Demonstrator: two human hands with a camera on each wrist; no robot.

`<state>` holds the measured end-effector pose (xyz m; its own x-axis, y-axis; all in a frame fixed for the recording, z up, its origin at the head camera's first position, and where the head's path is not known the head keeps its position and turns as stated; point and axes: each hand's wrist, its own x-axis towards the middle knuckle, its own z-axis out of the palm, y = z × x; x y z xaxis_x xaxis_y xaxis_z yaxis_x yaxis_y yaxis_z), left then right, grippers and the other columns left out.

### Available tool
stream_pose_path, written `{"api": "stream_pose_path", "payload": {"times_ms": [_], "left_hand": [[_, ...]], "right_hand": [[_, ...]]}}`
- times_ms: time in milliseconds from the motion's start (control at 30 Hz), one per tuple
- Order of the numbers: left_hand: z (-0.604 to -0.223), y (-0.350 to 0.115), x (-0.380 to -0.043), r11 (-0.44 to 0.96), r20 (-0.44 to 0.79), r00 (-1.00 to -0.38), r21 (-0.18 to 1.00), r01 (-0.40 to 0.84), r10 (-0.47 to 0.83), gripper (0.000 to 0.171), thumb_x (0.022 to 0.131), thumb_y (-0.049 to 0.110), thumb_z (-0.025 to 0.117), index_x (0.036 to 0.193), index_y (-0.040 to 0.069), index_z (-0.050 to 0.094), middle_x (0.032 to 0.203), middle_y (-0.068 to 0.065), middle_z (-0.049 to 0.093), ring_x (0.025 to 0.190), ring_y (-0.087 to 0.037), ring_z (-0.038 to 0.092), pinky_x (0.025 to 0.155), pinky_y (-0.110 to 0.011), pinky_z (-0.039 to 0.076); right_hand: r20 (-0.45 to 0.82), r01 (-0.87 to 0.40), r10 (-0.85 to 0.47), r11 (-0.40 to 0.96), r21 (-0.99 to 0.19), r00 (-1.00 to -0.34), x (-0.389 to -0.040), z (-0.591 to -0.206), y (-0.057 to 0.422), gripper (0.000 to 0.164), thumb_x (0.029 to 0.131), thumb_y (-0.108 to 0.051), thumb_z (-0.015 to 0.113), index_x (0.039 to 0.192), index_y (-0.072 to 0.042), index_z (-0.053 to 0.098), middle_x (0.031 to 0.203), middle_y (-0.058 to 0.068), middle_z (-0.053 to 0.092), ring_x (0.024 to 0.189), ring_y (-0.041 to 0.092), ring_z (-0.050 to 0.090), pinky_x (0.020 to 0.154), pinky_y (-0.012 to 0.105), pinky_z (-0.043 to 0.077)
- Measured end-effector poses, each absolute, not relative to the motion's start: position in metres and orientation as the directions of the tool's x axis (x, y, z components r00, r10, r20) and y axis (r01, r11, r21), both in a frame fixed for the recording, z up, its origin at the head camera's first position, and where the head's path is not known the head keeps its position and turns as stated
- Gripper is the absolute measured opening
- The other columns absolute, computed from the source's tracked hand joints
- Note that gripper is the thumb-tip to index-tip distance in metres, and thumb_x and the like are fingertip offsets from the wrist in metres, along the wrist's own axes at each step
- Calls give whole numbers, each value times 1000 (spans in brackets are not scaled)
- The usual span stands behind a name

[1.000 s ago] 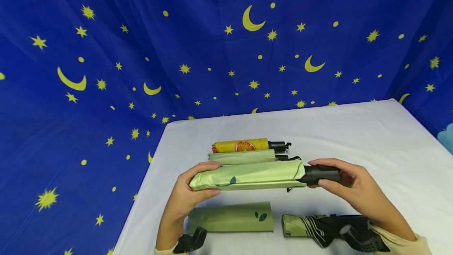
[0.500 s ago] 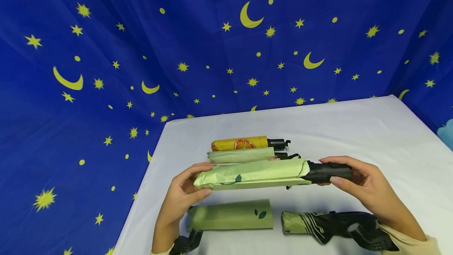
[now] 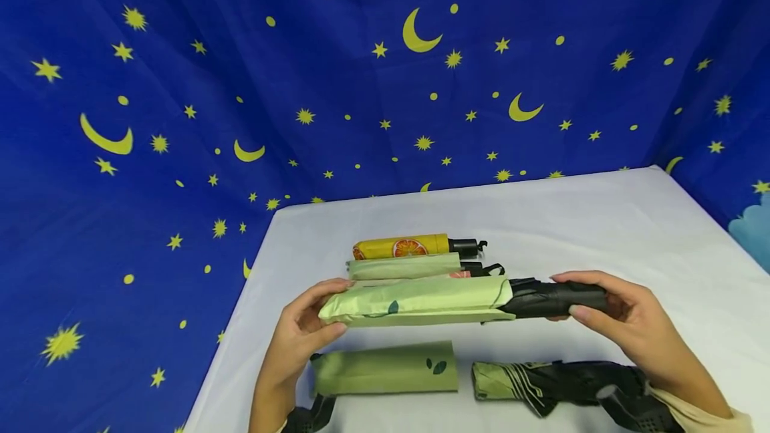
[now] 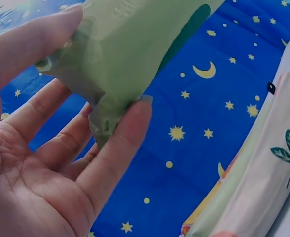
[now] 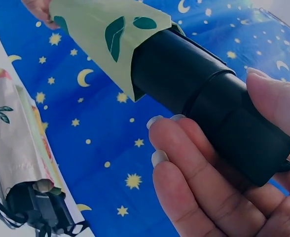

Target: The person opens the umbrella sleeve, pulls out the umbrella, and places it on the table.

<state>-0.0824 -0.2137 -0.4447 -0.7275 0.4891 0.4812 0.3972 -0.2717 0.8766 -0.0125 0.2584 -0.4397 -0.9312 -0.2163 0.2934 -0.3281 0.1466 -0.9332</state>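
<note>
A folded umbrella (image 3: pixel 556 298) with a black handle sits partly inside a light green umbrella sleeve (image 3: pixel 415 301) with dark leaf prints, held level above the table. My left hand (image 3: pixel 303 326) pinches the sleeve's closed end between thumb and fingers; the left wrist view shows the crumpled fabric (image 4: pixel 120 59) there. At the other end, my right hand (image 3: pixel 631 319) grips the umbrella's black handle (image 5: pixel 234 128) with thumb and fingers. A length of black shows between the sleeve's mouth and my right fingers. The umbrella's inner part is hidden by the sleeve.
Behind lie a yellow umbrella (image 3: pixel 400 247) with orange-slice prints, a pale green one (image 3: pixel 409 266) and a pale pinkish one (image 5: pixel 21 133) with a leaf print. Nearer me on the white table (image 3: pixel 577 226) are a flat green sleeve (image 3: pixel 385 369) and an uncovered green-and-black umbrella (image 3: pixel 559 379).
My right hand has moved right, drawing more of the black umbrella out of the sleeve. The left hand has shifted slightly left, still pinching the sleeve's end.
</note>
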Motion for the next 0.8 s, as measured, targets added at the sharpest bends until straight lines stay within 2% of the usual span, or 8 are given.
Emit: {"api": "stream_pose_path", "payload": {"times_ms": [200, 433, 633, 800], "left_hand": [[-446, -215, -79, -264, 474, -742, 881, 393, 475, 47, 91, -20, 59, 137, -19, 48, 140, -32, 48, 115, -23, 60, 85, -28, 58], [-448, -220, -79, -304, 495, -715, 869, 391, 493, 48, 92, -21, 56, 139, -20, 44, 143, -31, 47, 123, -27, 57, 88, -29, 57], [-449, -221, -79, -309, 506, -712, 862, 401, 487, 45, 93, -22, 55, 137, -20, 47, 142, -30, 48, 127, -32, 55, 92, -31, 56], [-450, -222, -79, -326, 517, -709, 855, 403, 480, 45, 93, -23, 53, 137, -20, 45, 141, -35, 47, 128, -35, 55, 94, -32, 56]], "right_hand": [[296, -326, -184, 163, -931, -937, -9, -442, 265, 42, 97, 16, 55, 138, 9, 54, 112, 16, 72, 90, 27, 73, 72, 30, 59], [286, -309, -151, 164, -937, -946, -5, -443, 272, 41, 97, 17, 54, 137, 9, 55, 120, 11, 69, 89, 26, 72, 74, 30, 60], [309, -331, -161, 143, -933, -938, -1, -447, 279, 42, 96, 20, 52, 138, 11, 53, 106, 18, 73, 89, 27, 72, 76, 28, 59], [287, -309, -130, 199, -930, -949, 1, -447, 283, 42, 97, 18, 54, 138, 9, 54, 102, 18, 73, 88, 27, 73, 76, 28, 59]]}}
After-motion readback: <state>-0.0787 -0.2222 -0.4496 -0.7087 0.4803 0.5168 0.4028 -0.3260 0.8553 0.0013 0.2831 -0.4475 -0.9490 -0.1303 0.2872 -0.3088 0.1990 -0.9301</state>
